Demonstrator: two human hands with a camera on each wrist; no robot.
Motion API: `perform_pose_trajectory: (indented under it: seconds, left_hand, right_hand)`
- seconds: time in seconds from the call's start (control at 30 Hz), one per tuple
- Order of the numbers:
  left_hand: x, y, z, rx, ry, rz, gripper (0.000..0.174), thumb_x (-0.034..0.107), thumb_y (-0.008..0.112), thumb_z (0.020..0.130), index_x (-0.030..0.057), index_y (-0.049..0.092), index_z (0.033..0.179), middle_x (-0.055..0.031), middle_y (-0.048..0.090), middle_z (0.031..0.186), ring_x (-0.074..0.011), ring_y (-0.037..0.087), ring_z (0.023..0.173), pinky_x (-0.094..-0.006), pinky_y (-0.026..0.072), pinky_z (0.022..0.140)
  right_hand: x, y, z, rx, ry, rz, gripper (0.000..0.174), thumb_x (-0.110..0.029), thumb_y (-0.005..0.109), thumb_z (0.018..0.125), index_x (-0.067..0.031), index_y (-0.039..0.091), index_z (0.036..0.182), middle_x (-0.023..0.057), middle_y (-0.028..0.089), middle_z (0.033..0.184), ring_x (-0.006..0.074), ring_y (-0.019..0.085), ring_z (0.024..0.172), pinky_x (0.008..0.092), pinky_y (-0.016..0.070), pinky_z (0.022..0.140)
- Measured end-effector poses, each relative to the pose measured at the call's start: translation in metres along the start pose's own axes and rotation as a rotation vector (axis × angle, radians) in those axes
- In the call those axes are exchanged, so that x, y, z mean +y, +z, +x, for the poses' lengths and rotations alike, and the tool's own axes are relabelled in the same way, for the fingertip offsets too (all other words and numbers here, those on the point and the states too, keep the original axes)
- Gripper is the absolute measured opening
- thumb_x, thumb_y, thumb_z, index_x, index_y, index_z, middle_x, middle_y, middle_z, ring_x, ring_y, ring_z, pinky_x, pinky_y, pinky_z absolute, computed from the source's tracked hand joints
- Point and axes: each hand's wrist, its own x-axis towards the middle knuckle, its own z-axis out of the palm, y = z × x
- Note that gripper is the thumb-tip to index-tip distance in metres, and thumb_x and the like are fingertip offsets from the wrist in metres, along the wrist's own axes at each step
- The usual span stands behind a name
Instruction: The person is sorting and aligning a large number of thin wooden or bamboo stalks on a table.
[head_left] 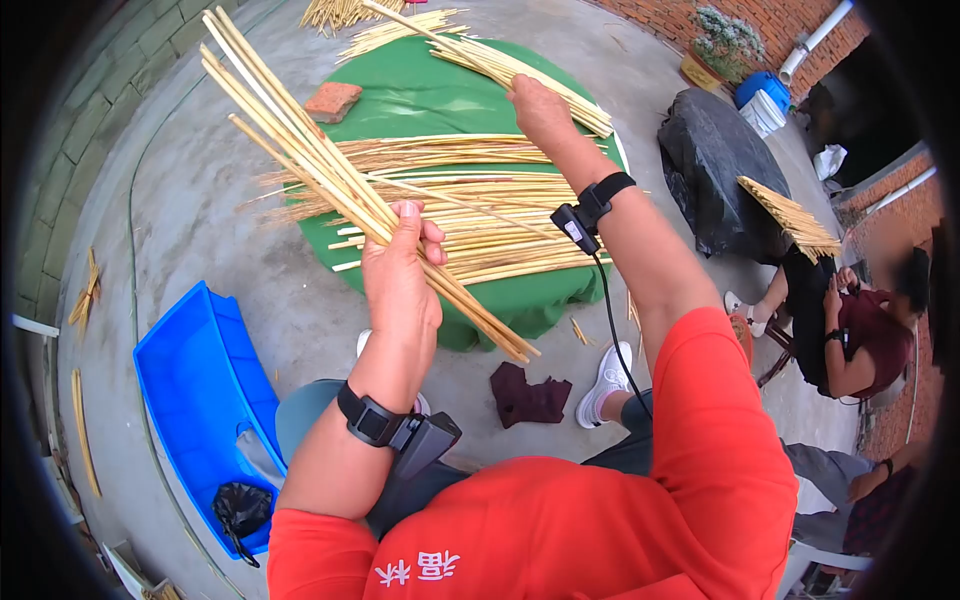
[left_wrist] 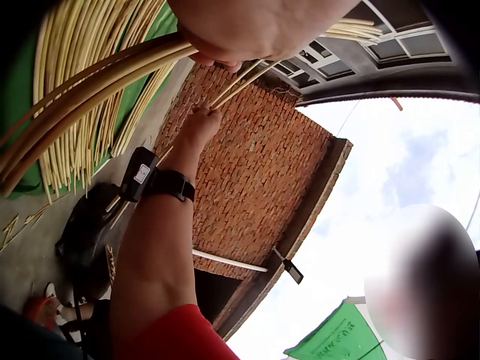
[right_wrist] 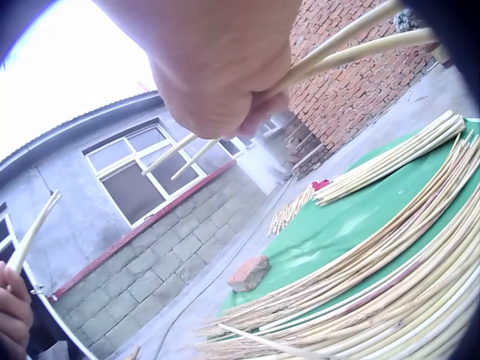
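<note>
My left hand [head_left: 400, 270] grips a bundle of long pale stalks [head_left: 320, 170], thumb across them, held slantwise over the near left edge of the green table [head_left: 400, 95]. Over the table's far right part, my right hand [head_left: 545, 115] holds a couple of stalks, which the right wrist view shows passing through the curled fingers [right_wrist: 262, 112]. Rows of stalks [head_left: 480, 225] lie on the cloth between the hands, with another pile [head_left: 575, 100] at the far right. In the left wrist view, stalks [left_wrist: 112, 82] curve out from under my left hand [left_wrist: 262, 26].
A brick [head_left: 332, 102] rests on the table's left side. At lower left stands a blue tub [head_left: 200, 370] with a black bag [head_left: 243, 508] in it. Black sheeting [head_left: 715, 160] covers something at right, near a seated person [head_left: 870, 330]. A dark cloth [head_left: 528, 395] lies by the shoes.
</note>
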Motion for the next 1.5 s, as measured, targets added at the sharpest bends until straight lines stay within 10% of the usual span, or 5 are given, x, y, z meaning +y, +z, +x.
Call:
perform_pose_trajectory:
  seconds: [0.3, 0.57, 0.97, 1.3, 1.5]
  left_hand:
    - [0.016, -0.005, -0.005, 0.012, 0.05, 0.013, 0.019, 0.019, 0.055, 0.089, 0.0014, 0.051, 0.094, -0.0044, 0.05, 0.063, -0.01, 0.042, 0.05, -0.0244, 0.0378, 0.047]
    - [0.043, -0.037, 0.004, 0.053, 0.173, 0.022, 0.016, 0.015, 0.056, 0.087, 0.0008, 0.051, 0.091, -0.0054, 0.051, 0.061, -0.0099, 0.041, 0.048, -0.0233, 0.0361, 0.045]
    - [0.037, -0.028, 0.006, 0.017, 0.073, 0.029, 0.013, 0.013, 0.057, 0.086, 0.0009, 0.053, 0.089, -0.0062, 0.053, 0.062, -0.0103, 0.042, 0.047, -0.0225, 0.0357, 0.044]
    - [0.01, -0.017, 0.005, -0.183, -0.076, 0.232, 0.018, 0.013, 0.054, 0.088, 0.0005, 0.053, 0.101, -0.0095, 0.059, 0.071, -0.0093, 0.047, 0.051, -0.0228, 0.0409, 0.049]
    - [-0.028, 0.002, 0.0, -0.348, -0.205, 0.266, 0.026, 0.013, 0.055, 0.087, 0.0009, 0.054, 0.11, -0.0102, 0.06, 0.076, -0.0099, 0.048, 0.052, -0.0227, 0.0447, 0.049]
  right_hand:
    - [0.008, 0.029, -0.119, -0.312, 0.296, 0.077, 0.036, -0.033, 0.062, 0.078, -0.0011, 0.055, 0.092, 0.0184, 0.063, 0.082, 0.036, 0.059, 0.082, 0.0459, 0.0454, 0.071]
    - [-0.095, 0.117, -0.212, -0.539, 0.528, 0.631, 0.043, -0.044, 0.069, 0.07, -0.0024, 0.058, 0.075, 0.0141, 0.06, 0.067, 0.0263, 0.06, 0.065, 0.0369, 0.0473, 0.063]
    - [-0.13, 0.15, -0.192, -0.347, 0.54, 0.61, 0.029, -0.027, 0.067, 0.07, 0.0009, 0.062, 0.077, 0.0198, 0.062, 0.074, 0.033, 0.062, 0.074, 0.041, 0.0477, 0.069]
    - [-0.07, -0.019, -0.162, -0.357, 0.848, 1.595, 0.021, -0.022, 0.045, 0.093, -0.0021, 0.046, 0.097, 0.0092, 0.055, 0.081, 0.021, 0.06, 0.069, 0.0337, 0.0544, 0.065]
    - [-0.1, -0.068, -0.182, -0.271, 0.65, 1.701, 0.031, -0.035, 0.05, 0.091, -0.0057, 0.051, 0.082, -0.0015, 0.046, 0.063, 0.0046, 0.038, 0.048, 0.0189, 0.033, 0.042]
